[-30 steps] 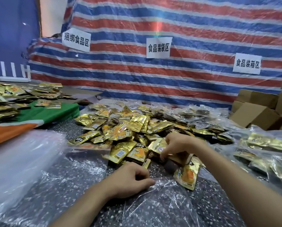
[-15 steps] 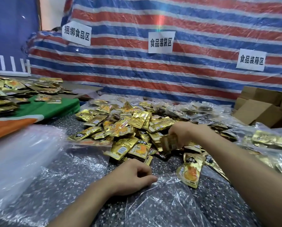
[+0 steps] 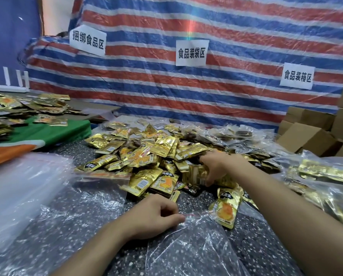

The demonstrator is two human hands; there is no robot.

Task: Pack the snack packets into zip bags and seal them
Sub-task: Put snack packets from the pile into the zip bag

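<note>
The left hand [image 3: 152, 216] lies low on the dark speckled tabletop [image 3: 71, 226]. Its fingers are curled, and thumb and forefinger pinch the red-striped mouth of a clear plastic zip bag [image 3: 196, 253]. The bag spreads flat from that hand toward the person.

Up and to the right of it, the right hand [image 3: 216, 166] curls its fingers round a small stack of gold foil snack packets [image 3: 195, 174]. The stack is gripped edge-on and blurred, so the number of packets cannot be told. It is at the near edge of a big loose heap of gold foil packets [image 3: 146, 154], which stretches away beyond both hands.

Just right of the left hand's fingertips, at the bag's mouth and below the right hand, lies a single gold packet with an orange picture [image 3: 226, 210].

Left of the left hand sits a thick pile of empty clear bags [image 3: 17, 188]. Right of the right forearm lie filled clear bags of gold packets [image 3: 325, 174], with brown cardboard boxes [image 3: 310, 136] beyond them. Far behind the hands hangs a red, white and blue striped tarpaulin [image 3: 226, 92] bearing three white paper signs [image 3: 191, 52].
</note>
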